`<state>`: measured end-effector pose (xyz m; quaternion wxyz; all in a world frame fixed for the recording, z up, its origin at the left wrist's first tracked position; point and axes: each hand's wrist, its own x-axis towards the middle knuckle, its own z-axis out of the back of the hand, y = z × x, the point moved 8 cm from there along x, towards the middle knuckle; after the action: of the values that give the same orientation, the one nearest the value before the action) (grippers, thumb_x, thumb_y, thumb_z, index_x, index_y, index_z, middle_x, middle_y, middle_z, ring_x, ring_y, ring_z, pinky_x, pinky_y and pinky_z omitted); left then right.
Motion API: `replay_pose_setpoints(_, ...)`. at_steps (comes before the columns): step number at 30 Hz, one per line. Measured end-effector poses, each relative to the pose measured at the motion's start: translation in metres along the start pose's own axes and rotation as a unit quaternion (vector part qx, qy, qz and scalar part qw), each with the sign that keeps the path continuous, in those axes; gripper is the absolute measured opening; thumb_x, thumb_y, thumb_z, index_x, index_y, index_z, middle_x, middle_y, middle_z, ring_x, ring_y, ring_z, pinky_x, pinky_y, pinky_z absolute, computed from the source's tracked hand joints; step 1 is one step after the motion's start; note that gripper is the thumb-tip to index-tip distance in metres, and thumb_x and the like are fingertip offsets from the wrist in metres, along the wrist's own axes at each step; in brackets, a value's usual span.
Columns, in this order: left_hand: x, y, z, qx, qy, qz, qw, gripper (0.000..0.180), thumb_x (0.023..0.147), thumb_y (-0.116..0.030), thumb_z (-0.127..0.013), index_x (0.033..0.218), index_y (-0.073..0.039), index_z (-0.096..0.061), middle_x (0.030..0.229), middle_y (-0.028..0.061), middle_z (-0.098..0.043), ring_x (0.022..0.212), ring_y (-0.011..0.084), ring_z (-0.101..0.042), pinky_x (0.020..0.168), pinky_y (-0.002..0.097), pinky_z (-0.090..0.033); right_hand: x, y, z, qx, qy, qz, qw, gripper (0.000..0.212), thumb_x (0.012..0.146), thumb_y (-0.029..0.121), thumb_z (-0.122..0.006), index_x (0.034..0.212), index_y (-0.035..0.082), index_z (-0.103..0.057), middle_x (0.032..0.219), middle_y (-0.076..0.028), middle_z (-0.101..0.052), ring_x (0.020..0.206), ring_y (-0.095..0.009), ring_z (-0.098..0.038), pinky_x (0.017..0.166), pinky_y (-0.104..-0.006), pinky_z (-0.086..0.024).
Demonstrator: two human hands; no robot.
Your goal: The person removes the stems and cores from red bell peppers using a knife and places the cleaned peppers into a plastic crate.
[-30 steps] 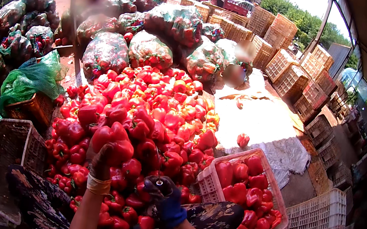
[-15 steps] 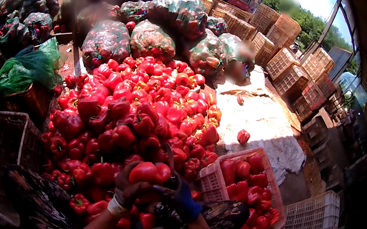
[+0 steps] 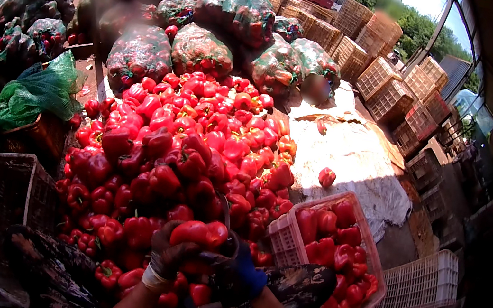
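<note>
My left hand (image 3: 168, 252), in a dark glove with a pale cuff, is closed round a red bell pepper (image 3: 189, 233) held low over the pile. A second red lobe sits against its right side; whether it is another pepper I cannot tell. My right hand (image 3: 243, 272), in a dark and blue glove, is closed beside it. From that hand a thin curved blade (image 3: 227, 211) points up, apparently a knife; its handle is hidden. Both hands nearly meet under the pepper. A large heap of red bell peppers (image 3: 199, 126) spreads out in front of them.
To my right stands a pink crate (image 3: 287, 242) of peppers, beside a white crate (image 3: 420, 284). A dark crate (image 3: 7, 179) and green netting (image 3: 35, 92) lie left. Filled net sacks (image 3: 201, 52) line the back. A pale sheet (image 3: 349, 165) carries loose peppers; stacked crates (image 3: 383, 79) stand beyond.
The view has shifted slightly. Both hands keep their grip, and the pepper between them has tilted or moved only a little.
</note>
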<state>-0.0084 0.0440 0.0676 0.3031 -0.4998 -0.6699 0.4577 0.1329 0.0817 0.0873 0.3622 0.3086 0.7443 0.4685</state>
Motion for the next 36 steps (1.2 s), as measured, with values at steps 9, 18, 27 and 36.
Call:
replay_pose_setpoints(9, 0.016, 0.003, -0.009, -0.127, 0.125, 0.062, 0.982, 0.053, 0.081, -0.035, -0.072, 0.119, 0.000, -0.057, 0.107, 0.0086, -0.065, 0.097, 0.0184, -0.064, 0.088, 0.0325, -0.052, 0.011, -0.005, 0.009, 0.073, 0.034, 0.015, 0.997, 0.034, 0.082, 0.010, -0.072, 0.113, 0.002, -0.058, 0.101, -0.004, -0.066, 0.090, -0.011, -0.062, 0.079, -0.0284, -0.052)
replay_pose_setpoints(18, 0.041, 0.024, 0.032, -0.117, 0.110, 0.052, 0.986, 0.063, 0.091, -0.048, -0.058, 0.131, -0.001, -0.049, 0.120, 0.0104, -0.061, 0.107, 0.0196, -0.061, 0.090, 0.0316, -0.052, 0.011, -0.015, 0.017, 0.109, -0.017, 0.052, 0.993, 0.027, 0.086, 0.020, -0.070, 0.106, 0.005, -0.060, 0.090, 0.000, -0.064, 0.077, -0.008, -0.061, 0.068, -0.0228, -0.050)
replay_pose_setpoints(27, 0.018, 0.036, 0.009, -0.074, -0.079, -0.036, 0.993, 0.056, 0.081, -0.024, -0.078, 0.125, -0.002, -0.052, 0.110, 0.0039, -0.062, 0.096, 0.0140, -0.060, 0.081, 0.0288, -0.052, 0.003, -0.006, 0.011, -0.078, -0.144, 0.194, 0.967, 0.062, 0.070, 0.010, -0.086, 0.122, -0.002, -0.054, 0.116, -0.010, -0.062, 0.100, -0.013, -0.060, 0.088, -0.0286, -0.052)
replay_pose_setpoints(36, 0.016, 0.002, 0.036, 0.096, -0.038, -0.045, 0.994, 0.046, 0.080, -0.027, -0.078, 0.114, -0.002, -0.059, 0.098, 0.0051, -0.066, 0.087, 0.0106, -0.063, 0.071, 0.0257, -0.053, 0.001, -0.012, 0.010, -0.003, -0.030, 0.127, 0.991, 0.052, 0.078, -0.007, -0.072, 0.126, -0.001, -0.054, 0.126, -0.010, -0.057, 0.107, -0.019, -0.061, 0.088, -0.0310, -0.055)
